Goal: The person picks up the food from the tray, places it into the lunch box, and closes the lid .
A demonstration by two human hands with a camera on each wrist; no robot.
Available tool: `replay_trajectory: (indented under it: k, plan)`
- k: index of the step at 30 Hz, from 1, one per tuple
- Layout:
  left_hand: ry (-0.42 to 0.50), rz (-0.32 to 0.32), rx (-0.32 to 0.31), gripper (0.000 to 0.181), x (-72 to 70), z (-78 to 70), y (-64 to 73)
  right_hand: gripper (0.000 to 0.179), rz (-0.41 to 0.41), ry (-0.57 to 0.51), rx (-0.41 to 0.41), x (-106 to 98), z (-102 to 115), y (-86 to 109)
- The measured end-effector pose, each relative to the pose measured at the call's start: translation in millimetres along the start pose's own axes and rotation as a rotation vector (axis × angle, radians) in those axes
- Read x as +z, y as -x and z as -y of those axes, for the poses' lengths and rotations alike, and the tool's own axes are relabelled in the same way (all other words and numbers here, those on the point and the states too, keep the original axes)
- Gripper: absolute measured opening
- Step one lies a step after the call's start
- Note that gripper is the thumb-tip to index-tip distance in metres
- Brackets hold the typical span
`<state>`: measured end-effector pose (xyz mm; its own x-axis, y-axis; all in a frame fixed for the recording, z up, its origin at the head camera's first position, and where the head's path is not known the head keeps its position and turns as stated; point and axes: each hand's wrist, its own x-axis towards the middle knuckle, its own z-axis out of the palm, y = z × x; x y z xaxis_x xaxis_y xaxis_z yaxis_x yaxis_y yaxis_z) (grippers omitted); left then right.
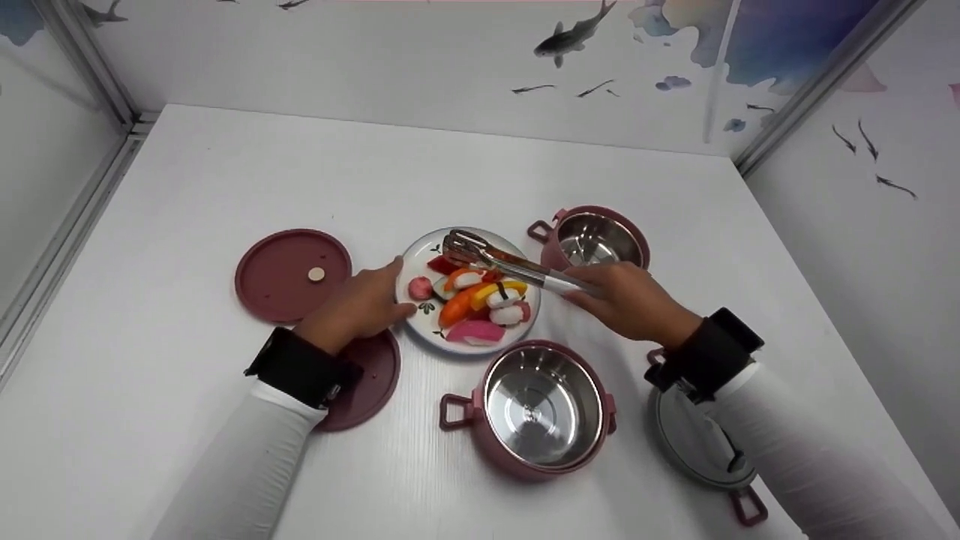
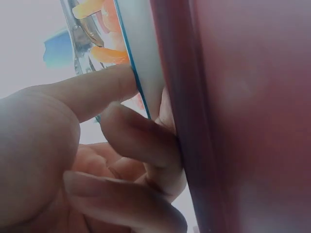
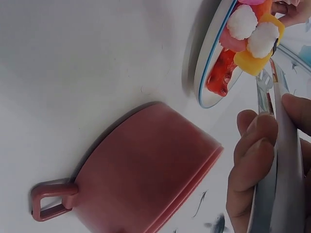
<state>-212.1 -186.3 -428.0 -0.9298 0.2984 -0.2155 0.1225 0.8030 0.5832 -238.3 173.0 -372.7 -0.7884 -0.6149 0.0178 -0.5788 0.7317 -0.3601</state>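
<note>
My left hand (image 1: pixel 367 301) pinches the left rim of a white plate (image 1: pixel 429 328) with a blue edge, thumb on top and other fingers beside and below the rim. On the plate lie several toy sushi pieces (image 1: pixel 463 307), orange, yellow, white, pink and red. My right hand (image 1: pixel 626 301) grips the handle of metal tongs (image 1: pixel 521 268) from the right. The tongs' slotted head (image 1: pixel 463 246) reaches over the far part of the plate, above a red piece (image 1: pixel 442 265). In the right wrist view the tongs' two arms (image 3: pixel 283 160) lie close together between fingers and thumb.
A red steel-lined pot (image 1: pixel 534 409) stands in front of the plate, a smaller one (image 1: pixel 555 255) behind the right hand. Two dark red lids (image 1: pixel 262 274) lie at left, one partly under the left wrist. A grey-topped item with red handles (image 1: pixel 686 435) sits beneath the right forearm.
</note>
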Motion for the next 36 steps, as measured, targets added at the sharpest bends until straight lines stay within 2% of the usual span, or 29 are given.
replay_trajectory:
  k: [7,11,14,18,22,25,33,36]
  plan:
    - [0.004,0.008,-0.003,0.085,8.0,3.4,-3.9,0.025,-0.047,-0.054,0.024,1,-1,8.7]
    - [0.02,0.021,-0.014,0.084,14.0,9.3,-1.1,0.029,-0.05,-0.16,0.077,0,-5,19.0]
    - [0.02,0.021,-0.013,0.084,15.3,10.6,1.3,0.033,-0.072,-0.253,0.147,-5,-9,34.5]
    - [0.019,0.022,-0.013,0.084,13.3,9.9,2.2,0.033,-0.155,-0.309,0.2,-16,-21,62.8]
    - [0.017,0.031,-0.017,0.084,8.4,9.1,1.9,0.033,-0.235,-0.3,0.248,-24,-37,90.0]
    - [0.012,0.036,-0.016,0.085,5.3,8.3,1.8,0.032,-0.255,-0.261,0.293,-26,-47,104.8]
    - [0.005,0.037,0.017,0.084,0.6,2.7,-3.2,0.037,-0.218,-0.167,0.388,-28,-60,122.6]
    - [0.002,0.024,0.019,0.083,-0.2,3.7,-2.5,0.039,-0.194,-0.146,0.41,-29,-58,120.5]
